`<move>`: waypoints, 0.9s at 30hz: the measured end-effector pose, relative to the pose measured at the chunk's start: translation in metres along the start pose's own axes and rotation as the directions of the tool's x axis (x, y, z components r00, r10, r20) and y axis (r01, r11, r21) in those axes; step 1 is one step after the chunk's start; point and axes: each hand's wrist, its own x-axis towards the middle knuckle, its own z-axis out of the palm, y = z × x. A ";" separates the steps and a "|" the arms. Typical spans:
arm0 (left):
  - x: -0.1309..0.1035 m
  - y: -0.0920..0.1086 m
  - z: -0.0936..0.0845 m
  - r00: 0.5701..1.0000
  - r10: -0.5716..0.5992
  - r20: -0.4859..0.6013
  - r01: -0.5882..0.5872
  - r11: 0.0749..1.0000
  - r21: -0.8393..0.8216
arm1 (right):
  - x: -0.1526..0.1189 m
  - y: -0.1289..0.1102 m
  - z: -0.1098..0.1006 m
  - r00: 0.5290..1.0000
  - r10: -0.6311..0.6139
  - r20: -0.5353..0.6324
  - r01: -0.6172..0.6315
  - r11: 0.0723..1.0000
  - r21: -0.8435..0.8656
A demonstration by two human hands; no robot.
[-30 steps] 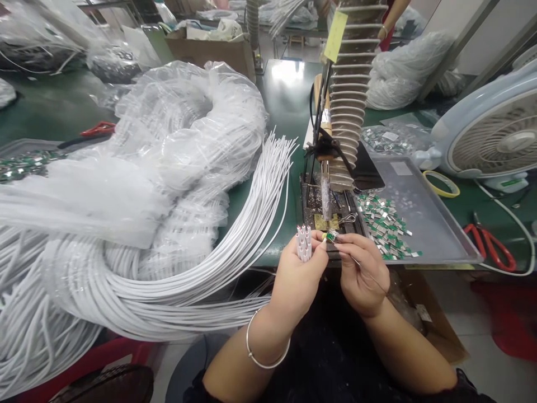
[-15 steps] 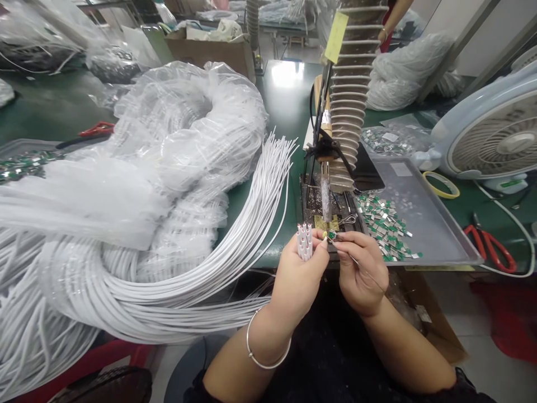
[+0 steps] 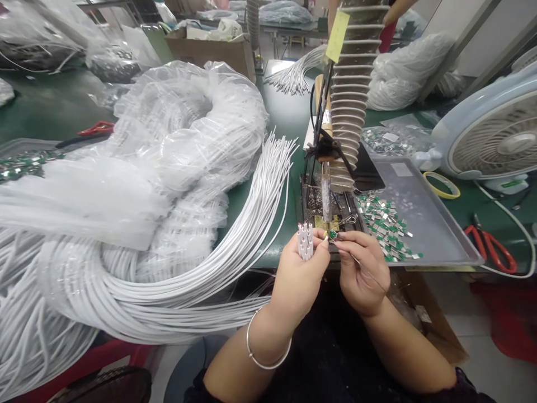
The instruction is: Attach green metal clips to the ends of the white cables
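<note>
Far white cables (image 3: 296,77) had come down on the bench (image 3: 289,115) beyond the fingers (image 3: 361,242). Left hand (image 3: 298,280) clasped a cable bundle (image 3: 305,245); right hand (image 3: 364,274) pinched a green board (image 3: 333,234) at its fingertips, just below the iron (image 3: 326,196) (presumably for steadiness near the tip).

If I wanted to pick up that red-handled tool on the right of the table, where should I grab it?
I'd take the red handles from the near table edge, probably with the right hand: they point this way, while the metal nose points away. Mind the white cord curving close around the handle ends.
</note>
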 end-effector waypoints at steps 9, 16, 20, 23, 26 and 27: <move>-0.001 0.002 -0.001 1.000 -0.012 -0.010 0.012 1.000 -0.007 | 0.001 -0.001 0.000 1.000 0.012 0.009 -0.012 0.999 0.036; -0.001 -0.006 -0.005 0.999 -0.039 0.000 0.039 0.999 0.007 | -0.004 0.000 -0.001 0.999 0.028 0.038 -0.030 0.997 0.065; 0.000 -0.007 -0.008 0.999 -0.032 0.013 0.032 0.999 0.032 | -0.006 0.002 -0.003 0.998 0.042 0.055 -0.048 0.993 0.104; 0.000 -0.005 -0.010 0.999 0.007 0.036 -0.010 0.997 0.081 | -0.007 0.003 -0.005 0.993 0.091 0.076 -0.102 0.983 0.154; 0.000 -0.004 -0.014 0.995 0.053 0.079 -0.064 0.987 0.148 | -0.007 0.002 -0.007 0.983 0.149 0.111 -0.163 0.977 0.138; 0.000 -0.004 -0.015 0.993 0.069 0.100 -0.086 0.981 0.174 | -0.006 0.001 -0.008 0.976 0.170 0.135 -0.187 0.975 0.124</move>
